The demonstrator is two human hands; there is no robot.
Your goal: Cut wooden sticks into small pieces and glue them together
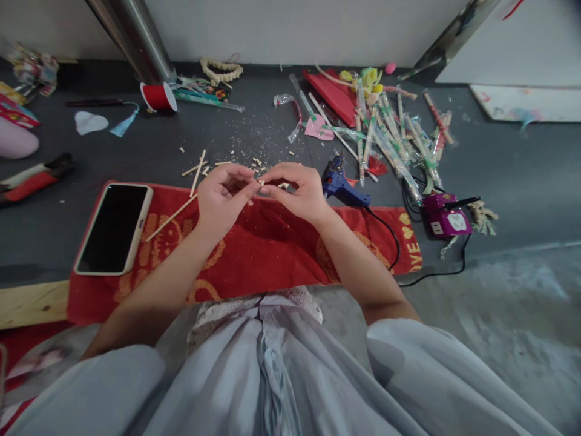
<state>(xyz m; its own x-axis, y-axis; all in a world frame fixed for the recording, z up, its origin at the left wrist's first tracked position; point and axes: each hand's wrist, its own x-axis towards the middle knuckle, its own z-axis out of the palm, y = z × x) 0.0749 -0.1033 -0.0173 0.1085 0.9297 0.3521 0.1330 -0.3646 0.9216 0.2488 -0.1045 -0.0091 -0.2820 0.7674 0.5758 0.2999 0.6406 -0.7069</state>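
My left hand [226,197] and my right hand [297,189] meet above the far edge of a red cloth [272,242]. Pinched between the fingertips of both is a small pale wooden piece [261,183], too small to make out fully. Another short pale bit [284,186] shows by the curled fingers of my right hand. Beyond my hands, several cut wooden bits [256,162] lie scattered with white crumbs. Thin wooden sticks [197,172] lie to the left of my left hand, one of them reaching across the cloth. A blue glue gun [341,184] rests just right of my right hand.
A phone [114,230] lies on the cloth's left end. Red-handled pliers [34,178] and a spool of red ribbon [158,97] are at left. Wrapped sticks [394,130] pile up at right, near a purple plug block [445,215] with a black cord.
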